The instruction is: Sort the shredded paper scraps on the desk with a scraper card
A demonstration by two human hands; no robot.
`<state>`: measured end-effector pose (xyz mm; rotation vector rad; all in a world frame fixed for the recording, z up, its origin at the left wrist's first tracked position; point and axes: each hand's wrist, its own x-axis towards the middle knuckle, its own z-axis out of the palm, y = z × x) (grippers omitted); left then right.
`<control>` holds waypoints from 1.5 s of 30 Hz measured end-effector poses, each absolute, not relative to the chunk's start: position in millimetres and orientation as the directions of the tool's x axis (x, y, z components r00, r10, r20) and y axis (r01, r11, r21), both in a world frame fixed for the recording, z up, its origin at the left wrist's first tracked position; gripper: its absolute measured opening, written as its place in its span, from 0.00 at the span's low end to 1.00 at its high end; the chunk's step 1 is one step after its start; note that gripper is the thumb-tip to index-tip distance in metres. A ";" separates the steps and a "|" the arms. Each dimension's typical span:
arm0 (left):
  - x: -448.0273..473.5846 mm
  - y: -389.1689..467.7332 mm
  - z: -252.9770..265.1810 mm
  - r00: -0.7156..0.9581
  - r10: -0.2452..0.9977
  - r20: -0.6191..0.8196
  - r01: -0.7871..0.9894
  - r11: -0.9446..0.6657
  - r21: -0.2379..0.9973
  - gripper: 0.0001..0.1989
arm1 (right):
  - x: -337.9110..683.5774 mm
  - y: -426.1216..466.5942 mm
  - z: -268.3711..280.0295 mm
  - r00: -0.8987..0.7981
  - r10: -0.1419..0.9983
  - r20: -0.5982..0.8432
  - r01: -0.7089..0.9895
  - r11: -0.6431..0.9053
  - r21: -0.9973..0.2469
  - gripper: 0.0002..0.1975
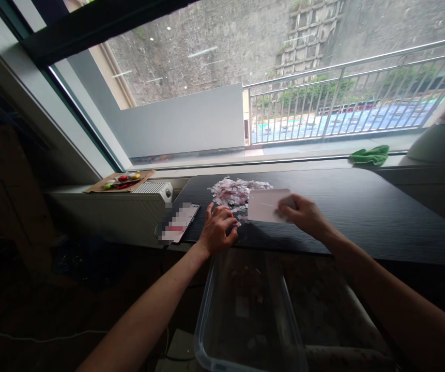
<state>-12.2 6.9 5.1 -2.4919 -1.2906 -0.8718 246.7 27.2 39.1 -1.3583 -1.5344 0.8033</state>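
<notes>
My left hand (219, 227) rests at the near edge of the dark table, fingers bent and apart, beside a few loose paper scraps (241, 210). A small pale scrap lies close to its fingertips. Pinched in my right hand (303, 213) is a flat, white rectangular card (266, 205), tilted upright over the tabletop. Its left edge is near the heap of small pinkish-white paper scraps (232, 191), partly hiding it. My right fingers are blurred by motion. Below the table edge stands a clear plastic bin (202, 315) with several scraps inside.
A phone (179, 222) lies at the left edge of the dark table (346, 206). Left of it, a radiator (129, 217) bears cardboard with colourful items (123, 178). A green cloth (369, 156) sits on the sill by the window, near a pale container (441, 142).
</notes>
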 end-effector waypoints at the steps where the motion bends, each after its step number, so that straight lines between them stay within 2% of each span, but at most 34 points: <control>1: -12.2 6.4 5.2 0.440 0.675 0.592 0.798 -0.596 0.087 0.07 | 245.6 26.4 38.6 0.001 0.982 0.191 0.375 0.177 -0.910 0.07; 9: -12.1 5.6 5.1 0.435 0.662 0.611 0.796 -0.600 0.084 0.06 | 244.9 25.7 31.7 -0.015 0.987 0.161 0.252 0.160 -0.955 0.08; 14: -11.7 6.7 3.7 0.380 0.685 0.621 0.820 -0.561 0.116 0.06 | 240.8 24.2 28.8 -0.027 1.000 0.009 0.204 0.015 -0.979 0.04; 19: -11.7 8.8 4.2 0.330 0.723 0.607 0.839 -0.520 0.163 0.06 | 242.2 20.4 34.0 -0.007 0.997 -0.073 0.152 -0.071 -0.986 0.04; 23: -16.0 4.4 6.2 0.358 0.753 0.552 0.833 -0.525 0.176 0.06 | 244.2 17.0 33.0 -0.110 0.982 -0.156 0.106 -0.145 -0.984 0.04; 25: -19.8 -0.2 7.1 0.386 0.751 0.536 0.826 -0.540 0.161 0.06 | 241.8 17.0 32.1 -0.134 0.982 -0.133 0.090 -0.121 -0.989 0.05; 30: -28.7 -8.5 6.5 0.424 0.760 0.492 0.820 -0.552 0.147 0.10 | 228.2 23.2 37.8 -0.016 1.000 0.024 0.158 0.026 -0.987 0.04; 33: -31.7 -7.9 5.3 0.412 0.770 0.488 0.826 -0.542 0.157 0.11 | 229.1 22.7 45.7 -0.022 1.000 0.002 0.240 0.007 -0.971 0.03; 37: -33.3 -2.6 5.3 0.397 0.765 0.506 0.831 -0.534 0.156 0.10 | 242.5 20.4 51.0 -0.020 1.000 -0.008 0.263 -0.002 -0.965 0.05; 45: -31.4 4.8 0.9 0.303 0.773 0.558 0.860 -0.474 0.189 0.06 | 225.2 41.7 30.2 -0.080 0.997 -0.001 0.136 0.010 -0.991 0.05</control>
